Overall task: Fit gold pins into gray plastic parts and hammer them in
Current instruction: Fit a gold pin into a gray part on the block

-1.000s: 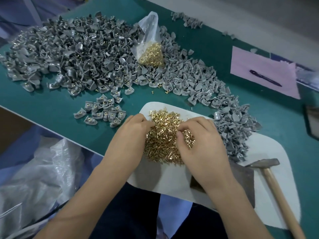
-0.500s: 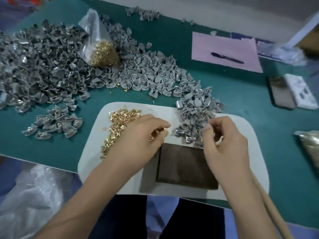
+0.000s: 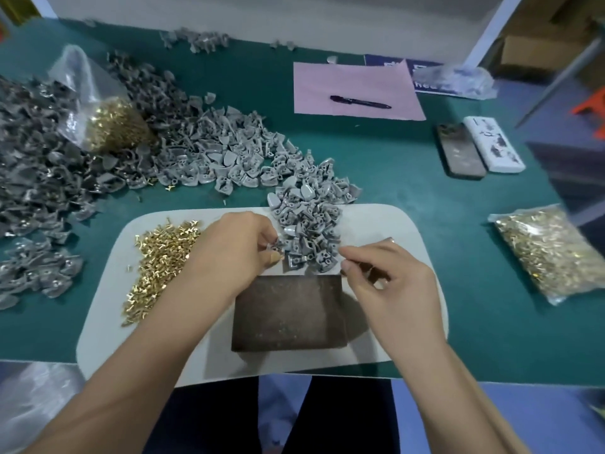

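Note:
Loose gold pins [image 3: 157, 257] lie heaped on the left of a white mat [image 3: 393, 224]. A small pile of gray plastic parts [image 3: 307, 221] sits on the mat's far edge, behind a dark metal block [image 3: 288, 312]. My left hand [image 3: 239, 250] reaches over the pins, and its fingertips pinch a gray part [image 3: 273, 248] at the pile's near left corner. My right hand [image 3: 389, 283] hovers beside the pile's near right corner, fingers curled, thumb and forefinger tips close together. What lies between them does not show.
A large heap of gray parts [image 3: 196, 152] covers the green table at the left, with a clear bag of pins [image 3: 111, 126] on it. Another pin bag [image 3: 550, 253] lies at the right. Farther back are pink paper [image 3: 357, 77] with a pen [image 3: 360, 102], a phone [image 3: 458, 152] and a white box [image 3: 494, 144].
Both hands left the gold pin heap. The left went to the gray parts pile and took a part; the right moved beside that pile. The view swung right and the hammer dropped out.

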`<move>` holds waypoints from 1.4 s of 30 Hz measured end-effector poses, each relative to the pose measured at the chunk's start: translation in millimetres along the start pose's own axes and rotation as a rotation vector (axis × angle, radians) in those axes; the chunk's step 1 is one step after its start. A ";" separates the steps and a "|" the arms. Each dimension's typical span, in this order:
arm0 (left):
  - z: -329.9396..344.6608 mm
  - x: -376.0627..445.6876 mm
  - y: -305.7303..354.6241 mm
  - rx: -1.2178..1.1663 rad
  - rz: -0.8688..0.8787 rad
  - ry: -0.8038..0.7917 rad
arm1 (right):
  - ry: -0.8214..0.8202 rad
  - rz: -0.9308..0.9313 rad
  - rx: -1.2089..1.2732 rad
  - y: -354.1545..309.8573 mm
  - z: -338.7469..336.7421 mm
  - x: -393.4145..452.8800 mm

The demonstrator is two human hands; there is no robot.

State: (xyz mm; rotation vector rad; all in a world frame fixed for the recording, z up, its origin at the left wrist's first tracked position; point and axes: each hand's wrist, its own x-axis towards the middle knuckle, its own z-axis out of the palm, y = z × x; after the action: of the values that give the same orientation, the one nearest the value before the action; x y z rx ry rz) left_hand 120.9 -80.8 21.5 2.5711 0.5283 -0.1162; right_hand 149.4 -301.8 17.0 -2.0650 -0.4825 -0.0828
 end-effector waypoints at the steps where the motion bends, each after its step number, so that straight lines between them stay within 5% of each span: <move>1: -0.8 -0.8 -1.4 -0.001 0.000 -0.003 | -0.007 0.003 0.006 -0.6 0.4 -1.2; 13: -10.4 -33.4 -10.6 -0.115 0.250 0.140 | 0.012 0.016 0.101 -24.8 9.0 -15.6; 21: 2.5 -84.3 -1.3 -0.608 0.301 0.058 | -0.060 -0.028 0.123 -37.4 11.4 -36.4; 26: 14.0 -97.5 -12.3 -0.273 0.350 0.207 | -0.118 -0.087 0.011 -35.1 3.9 -40.8; 42: 16.9 -99.0 -22.2 -0.250 0.367 0.311 | -0.329 -0.345 -0.492 -59.1 16.0 -29.7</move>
State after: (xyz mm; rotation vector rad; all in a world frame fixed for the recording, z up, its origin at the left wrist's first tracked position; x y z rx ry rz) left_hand 21.4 -105.9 14.4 2.4008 0.1573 0.4538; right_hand 98.1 -271.1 49.3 -2.4642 -1.1112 -0.0702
